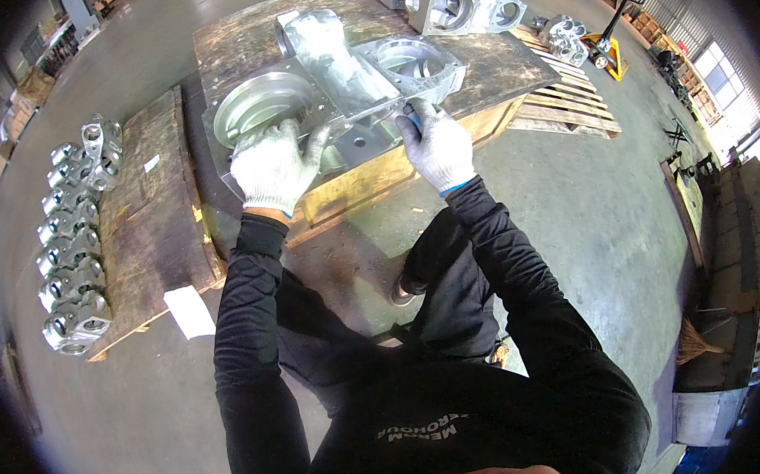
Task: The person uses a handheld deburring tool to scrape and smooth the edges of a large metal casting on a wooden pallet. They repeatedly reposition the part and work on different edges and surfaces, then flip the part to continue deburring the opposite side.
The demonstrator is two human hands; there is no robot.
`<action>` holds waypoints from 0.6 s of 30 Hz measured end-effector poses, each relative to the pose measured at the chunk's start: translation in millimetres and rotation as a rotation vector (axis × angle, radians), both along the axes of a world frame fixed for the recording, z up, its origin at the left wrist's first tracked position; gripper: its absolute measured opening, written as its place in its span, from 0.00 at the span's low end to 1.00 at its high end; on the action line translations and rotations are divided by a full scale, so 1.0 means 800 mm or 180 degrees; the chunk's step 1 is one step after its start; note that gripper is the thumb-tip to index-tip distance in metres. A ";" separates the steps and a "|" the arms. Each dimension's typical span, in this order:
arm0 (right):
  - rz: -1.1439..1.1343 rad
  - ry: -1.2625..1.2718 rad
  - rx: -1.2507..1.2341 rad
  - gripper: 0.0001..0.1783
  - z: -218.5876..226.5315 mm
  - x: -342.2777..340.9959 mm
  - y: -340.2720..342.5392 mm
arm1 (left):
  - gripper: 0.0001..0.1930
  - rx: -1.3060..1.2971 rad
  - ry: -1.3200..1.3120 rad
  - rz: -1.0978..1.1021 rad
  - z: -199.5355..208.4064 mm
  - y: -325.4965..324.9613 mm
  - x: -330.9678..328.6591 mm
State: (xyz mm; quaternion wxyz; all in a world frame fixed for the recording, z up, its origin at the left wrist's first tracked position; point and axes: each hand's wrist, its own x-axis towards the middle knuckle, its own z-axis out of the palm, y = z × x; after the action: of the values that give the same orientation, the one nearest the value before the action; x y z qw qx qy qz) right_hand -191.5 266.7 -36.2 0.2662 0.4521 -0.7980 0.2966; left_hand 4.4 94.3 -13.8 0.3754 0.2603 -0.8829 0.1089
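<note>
A large machined metal housing (pixel 334 77) with two round bores lies on a wooden pallet table (pixel 491 62) in front of me. My left hand (pixel 274 165), in a white knit glove, rests flat on the housing's near left face below the round recess. My right hand (pixel 435 145), also gloved, is closed around a small blue-tipped tool pressed against the housing's near edge under the right bore. The tool is mostly hidden by my fingers. Both black sleeves reach up from the lower edge.
A second wooden pallet (pixel 145 218) on the left carries a row of several smaller metal castings (pixel 76 241). More castings (pixel 456 3) sit at the table's far end. A slatted pallet (pixel 565 105) and a yellow pallet jack (pixel 609 45) stand at right. A white paper (pixel 190 312) lies on the concrete floor.
</note>
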 end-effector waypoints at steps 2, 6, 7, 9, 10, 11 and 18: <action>-0.0169 0.0063 0.0023 0.20 -0.004 -0.001 -0.007 | 0.25 0.0041 0.0096 -0.0049 -0.001 -0.001 0.000; -0.0204 -0.0234 0.0021 0.16 -0.008 -0.002 -0.013 | 0.20 -0.0296 0.0334 -0.0205 -0.003 -0.004 0.001; -0.0201 -0.0192 0.0032 0.16 -0.009 -0.001 -0.014 | 0.20 -0.0327 0.0335 -0.0185 -0.004 -0.005 0.001; -0.0257 -0.0221 0.0040 0.15 -0.010 0.000 -0.017 | 0.19 -0.0376 0.0428 -0.0162 -0.006 -0.006 -0.001; -0.0230 -0.0115 -0.0018 0.15 -0.011 0.002 -0.018 | 0.18 -0.0317 0.0316 -0.0084 -0.007 -0.007 -0.002; -0.0327 0.0004 0.0037 0.15 -0.012 0.006 -0.021 | 0.18 -0.0262 0.0313 -0.0049 -0.008 -0.007 -0.003; -0.0283 0.0018 0.0229 0.17 -0.025 0.069 -0.051 | 0.21 -0.0188 0.0352 0.0066 -0.014 -0.007 -0.008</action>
State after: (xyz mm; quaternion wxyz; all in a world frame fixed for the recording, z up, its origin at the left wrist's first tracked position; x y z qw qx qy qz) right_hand -136.6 226.0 -55.9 0.2650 0.4263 -0.8267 0.2543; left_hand -2.1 88.8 -25.1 0.4299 0.2638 -0.8545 0.1242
